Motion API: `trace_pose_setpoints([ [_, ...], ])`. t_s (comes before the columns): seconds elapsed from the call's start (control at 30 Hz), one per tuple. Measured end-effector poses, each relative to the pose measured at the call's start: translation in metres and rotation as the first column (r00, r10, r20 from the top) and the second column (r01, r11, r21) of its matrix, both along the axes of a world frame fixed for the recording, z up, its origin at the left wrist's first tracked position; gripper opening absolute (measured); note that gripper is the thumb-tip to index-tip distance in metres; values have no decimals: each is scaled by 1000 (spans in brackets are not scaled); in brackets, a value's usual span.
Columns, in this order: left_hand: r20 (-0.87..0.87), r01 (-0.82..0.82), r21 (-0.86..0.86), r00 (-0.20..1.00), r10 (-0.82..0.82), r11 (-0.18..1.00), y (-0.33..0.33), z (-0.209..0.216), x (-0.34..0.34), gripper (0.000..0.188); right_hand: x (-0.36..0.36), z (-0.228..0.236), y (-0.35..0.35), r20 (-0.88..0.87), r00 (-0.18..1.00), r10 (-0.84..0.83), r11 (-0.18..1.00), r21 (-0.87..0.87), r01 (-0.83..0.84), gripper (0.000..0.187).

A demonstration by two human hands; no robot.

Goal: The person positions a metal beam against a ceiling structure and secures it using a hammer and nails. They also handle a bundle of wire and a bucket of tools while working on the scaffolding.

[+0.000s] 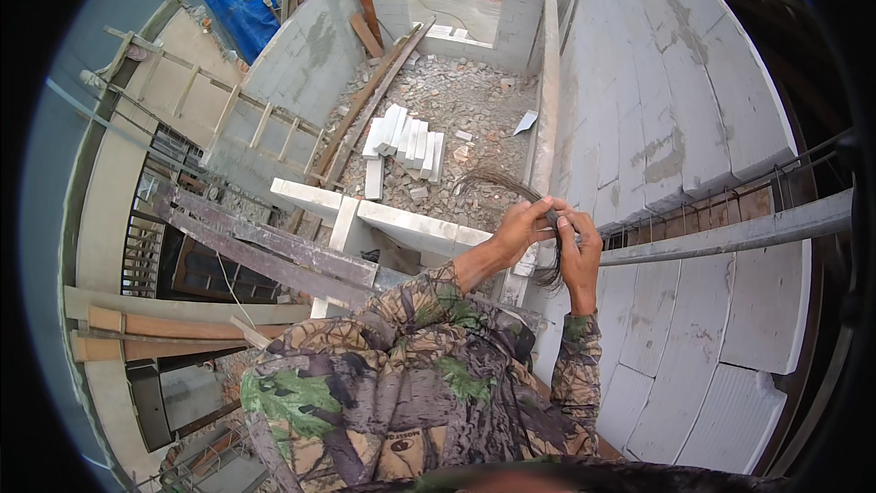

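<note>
In front of my chest, both hands are closed around a bundle of thin dark wire (498,179). The bundle looks like tie wire, with one end fanning out in a curve to the left and the other hanging below my fingers. My left hand (522,230) grips it near the middle, thumb and fingers pinched together. Right beside it, fingertips close to the left ones, my right hand (580,251) pinches the same bundle. How the strands run between the fingers is partly hidden. Both forearms wear camouflage sleeves (577,361).
A wall of pale blocks (675,110) rises at my right, crossed by a metal beam (730,228) and rebar. Below lie rubble (474,101), stacked white blocks (401,142) and long planks (374,96). At left are a ladder (265,124) and a purplish steel beam (265,242).
</note>
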State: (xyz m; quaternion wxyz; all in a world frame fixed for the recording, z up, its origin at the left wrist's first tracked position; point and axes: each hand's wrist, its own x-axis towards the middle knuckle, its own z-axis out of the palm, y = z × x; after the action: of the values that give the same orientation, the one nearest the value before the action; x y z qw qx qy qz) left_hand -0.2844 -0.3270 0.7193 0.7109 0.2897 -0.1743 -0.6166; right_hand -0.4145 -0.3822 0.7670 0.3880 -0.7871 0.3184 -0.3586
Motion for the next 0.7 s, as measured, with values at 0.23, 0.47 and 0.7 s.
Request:
trace_pose_setpoints([
  [0.23,110,206,36,972,-209,978,10,-22,11,35,-22,-5,-14,-100,979,177,878,466,-111,16],
  [0.47,54,311,38,948,-312,950,20,-38,23,42,-13,-1,-4,-142,955,259,871,462,-168,20],
  [0.7,69,386,31,919,-387,922,21,-47,26,44,-17,-15,2,-26,963,268,817,536,-213,19],
])
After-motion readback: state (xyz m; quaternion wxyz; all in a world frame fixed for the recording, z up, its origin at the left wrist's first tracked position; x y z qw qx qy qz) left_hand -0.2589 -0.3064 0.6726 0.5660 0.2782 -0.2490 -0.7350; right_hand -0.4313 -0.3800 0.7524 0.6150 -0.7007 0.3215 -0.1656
